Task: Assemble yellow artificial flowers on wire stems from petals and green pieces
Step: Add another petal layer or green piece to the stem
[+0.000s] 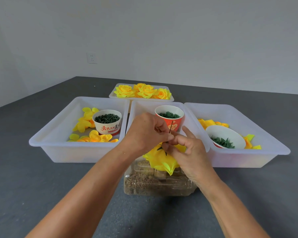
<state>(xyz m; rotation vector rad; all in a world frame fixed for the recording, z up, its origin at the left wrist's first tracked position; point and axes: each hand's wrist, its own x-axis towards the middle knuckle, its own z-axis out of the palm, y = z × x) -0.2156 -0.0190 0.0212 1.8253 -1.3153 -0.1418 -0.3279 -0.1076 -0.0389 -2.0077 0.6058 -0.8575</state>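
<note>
both hands (pixel 145 133) pinch the wire stem (pixel 170 128) upright.

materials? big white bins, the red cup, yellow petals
White bins: translucent plastic, probably; light glows through the smooth walls. Red cup: looks like printed paper, matte white inside. Yellow petals: likely thin synthetic fabric, soft folds, slight sheen; plastic film not ruled out.

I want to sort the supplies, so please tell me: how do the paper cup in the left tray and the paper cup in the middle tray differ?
The left-tray cup is mostly white with red characters; the middle-tray cup is red outside. The left-tray cup stands in plain view among yellow petals; the middle-tray cup is partly hidden behind the hands. Both stand upright and hold small dark green pieces.
</note>
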